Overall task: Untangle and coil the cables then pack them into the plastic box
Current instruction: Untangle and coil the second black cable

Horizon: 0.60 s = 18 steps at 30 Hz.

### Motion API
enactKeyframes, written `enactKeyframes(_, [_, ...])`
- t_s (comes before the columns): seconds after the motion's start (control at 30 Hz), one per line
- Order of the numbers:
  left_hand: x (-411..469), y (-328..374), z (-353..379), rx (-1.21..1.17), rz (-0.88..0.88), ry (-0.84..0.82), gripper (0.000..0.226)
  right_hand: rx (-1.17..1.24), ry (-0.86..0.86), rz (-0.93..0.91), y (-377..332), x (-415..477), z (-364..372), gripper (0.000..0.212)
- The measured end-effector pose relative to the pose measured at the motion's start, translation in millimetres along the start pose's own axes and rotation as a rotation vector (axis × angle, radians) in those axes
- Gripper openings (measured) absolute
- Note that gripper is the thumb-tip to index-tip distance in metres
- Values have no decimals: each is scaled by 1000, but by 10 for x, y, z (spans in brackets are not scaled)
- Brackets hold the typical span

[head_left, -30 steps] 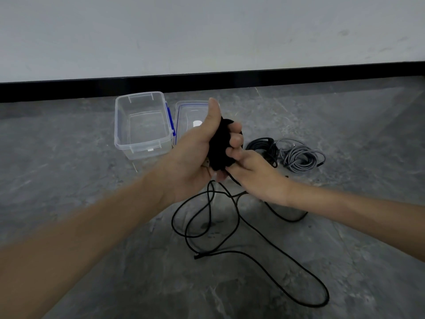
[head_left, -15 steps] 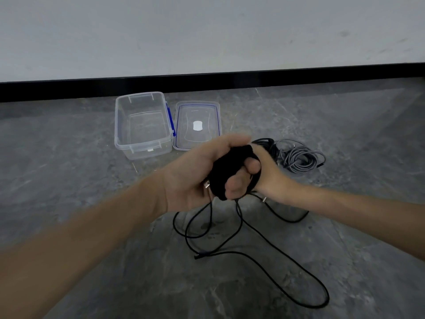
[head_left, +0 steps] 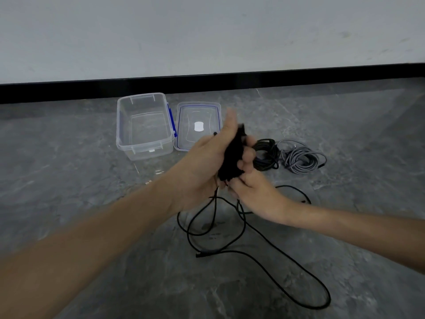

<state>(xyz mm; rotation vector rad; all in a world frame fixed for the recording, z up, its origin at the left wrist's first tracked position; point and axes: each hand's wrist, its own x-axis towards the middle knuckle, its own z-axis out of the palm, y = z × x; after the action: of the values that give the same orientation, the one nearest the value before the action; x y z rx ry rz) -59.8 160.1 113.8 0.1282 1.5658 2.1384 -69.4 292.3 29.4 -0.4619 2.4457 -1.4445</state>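
My left hand (head_left: 207,162) is closed around a thick bundle of coiled black cable (head_left: 232,157), held upright above the floor. My right hand (head_left: 255,194) sits just below and right of the bundle, fingers pinching the same cable where it leaves the coil. The loose rest of that black cable (head_left: 271,263) trails in wide loops over the floor below both hands. A clear plastic box (head_left: 145,127) with blue clips stands open at the back left, nothing inside it.
The box's clear lid (head_left: 197,120) lies flat right of the box. A coiled black cable (head_left: 266,155) and a coiled grey cable (head_left: 301,160) rest on the grey stone floor right of my hands. A white wall with black skirting runs behind.
Both hands dropped and rolled the bundle half a second ago, then rose again. The bundle is back upright, with my right hand under it.
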Motion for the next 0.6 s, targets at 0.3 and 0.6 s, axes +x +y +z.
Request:
enactKeyframes(0.3, [133,-147,-336,269,230,289,43,-76,-205,17,-362,-358,28,30])
enactKeyframes(0.6, [83,-256,-397,890,232,109,51,-581,-353,-126,-728,-267,-275,33])
